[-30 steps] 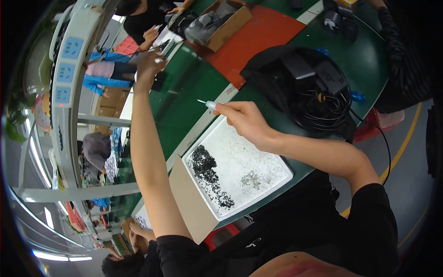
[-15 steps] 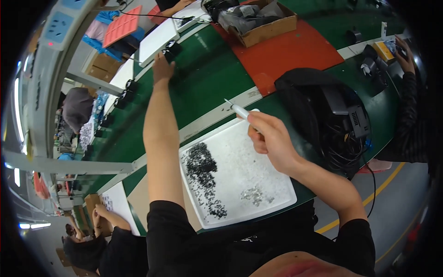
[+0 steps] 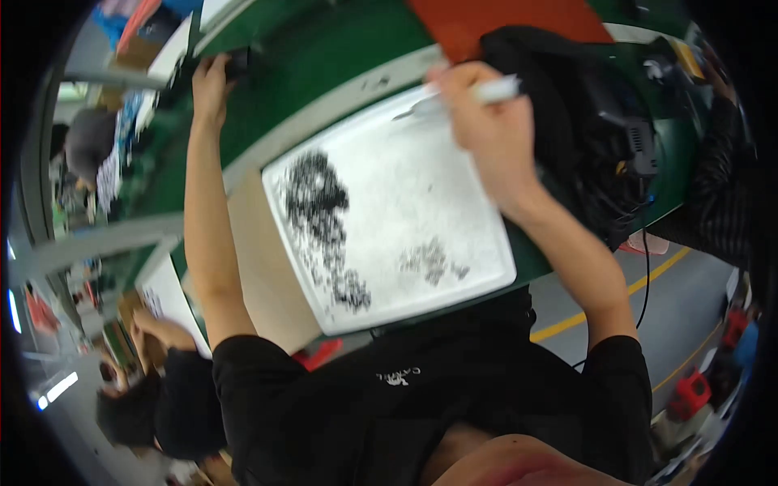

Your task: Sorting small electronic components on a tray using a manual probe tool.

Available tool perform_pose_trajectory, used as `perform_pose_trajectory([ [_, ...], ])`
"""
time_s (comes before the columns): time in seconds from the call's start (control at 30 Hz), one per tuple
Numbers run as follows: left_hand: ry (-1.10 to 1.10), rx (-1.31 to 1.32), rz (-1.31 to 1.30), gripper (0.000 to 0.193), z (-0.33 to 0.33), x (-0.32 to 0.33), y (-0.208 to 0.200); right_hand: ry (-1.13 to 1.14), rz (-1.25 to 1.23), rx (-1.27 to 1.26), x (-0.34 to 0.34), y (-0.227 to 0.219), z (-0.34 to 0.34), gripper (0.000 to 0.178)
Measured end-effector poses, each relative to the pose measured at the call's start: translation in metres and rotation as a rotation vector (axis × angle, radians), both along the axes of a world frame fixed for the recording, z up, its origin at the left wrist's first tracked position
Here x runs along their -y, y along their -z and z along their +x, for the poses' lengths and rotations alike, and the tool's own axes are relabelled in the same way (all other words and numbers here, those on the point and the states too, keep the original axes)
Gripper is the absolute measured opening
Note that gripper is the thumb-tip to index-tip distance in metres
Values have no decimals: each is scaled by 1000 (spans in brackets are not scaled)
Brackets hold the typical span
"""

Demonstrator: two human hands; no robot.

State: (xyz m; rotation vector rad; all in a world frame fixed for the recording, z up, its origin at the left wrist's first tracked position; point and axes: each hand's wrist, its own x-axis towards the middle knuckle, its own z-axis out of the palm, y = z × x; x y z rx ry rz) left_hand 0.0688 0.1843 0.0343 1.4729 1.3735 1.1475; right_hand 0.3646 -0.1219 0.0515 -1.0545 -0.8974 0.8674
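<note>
A shallow white tray (image 3: 389, 194) lies tilted before me. Many tiny black parts (image 3: 316, 194) are heaped along its left side, and small clear or silvery pieces (image 3: 429, 261) are scattered toward its near right. Over the tray's far right corner, my right hand (image 3: 490, 134) is closed on a white pen-shaped tool (image 3: 496, 89); its thin dark tip points left above the tray. Blur hides the tool's details. My left hand (image 3: 211, 89) is stretched to the far left over the green bench, fingers closed on a small black part (image 3: 238, 63), which is partly hidden.
A black bag (image 3: 539, 105) with cables and a dark device stands right of the tray. Brown cardboard (image 3: 263, 259) lies at the tray's left. An orange-red mat (image 3: 510, 24) is at the back. Co-workers sit at lower left (image 3: 182, 397) and far right (image 3: 717, 186).
My left hand, formerly by the row of black parts, now has one in its fingers. My right hand has turned, bringing the tool's tip over the tray. The whole view has shifted.
</note>
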Motion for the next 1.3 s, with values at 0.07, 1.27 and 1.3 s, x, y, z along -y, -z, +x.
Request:
perform_pose_trajectory([
  [0.07,-13,-255,85,29,-44,49,-21,-79,-22,-75,0,-5,6,25],
  [1.27,10,-731,642,42,-84,181,24,-580,159,754,30,13,-36,34],
  [1.3,7,-734,639,42,-84,182,24,-584,159,751,31,12,-35,34],
])
